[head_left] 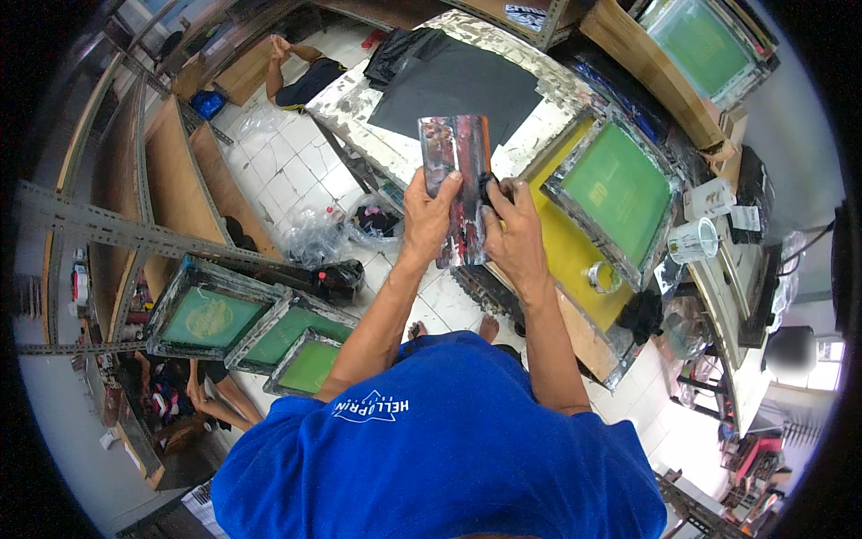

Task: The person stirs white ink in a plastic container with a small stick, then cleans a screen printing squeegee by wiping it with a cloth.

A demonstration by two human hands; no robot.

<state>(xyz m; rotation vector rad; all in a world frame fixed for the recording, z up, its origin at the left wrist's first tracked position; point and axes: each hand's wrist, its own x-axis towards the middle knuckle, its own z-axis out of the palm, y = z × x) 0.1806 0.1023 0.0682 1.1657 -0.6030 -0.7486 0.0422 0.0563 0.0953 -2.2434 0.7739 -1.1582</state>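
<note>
A person in a blue shirt (440, 440) grips a flat, paint-stained tool (458, 144) with both hands. The left hand (429, 217) closes on its left edge, thumb lying across the face; the right hand (516, 235) is at the right edge, fingers bent around a small dark piece (488, 190) too obscured to identify. The tool is long and rectangular, smeared red, black and grey, with an orange strip (486, 135) along its upper right edge. It is held out in front of the body, its far end overlapping, in this view, the black sheets (458, 94) on a mottled white surface (344, 115).

To the right, a green screen in a stained frame (615, 193) lies partly over a yellow panel (570, 238), with a roll of tape (602, 278) near the frame's lower edge. A clear plastic cup (693, 240) stands farther right. At lower left are three more green framed screens (208, 314); crumpled clear plastic (312, 237) lies on the tiled floor (310, 162).
</note>
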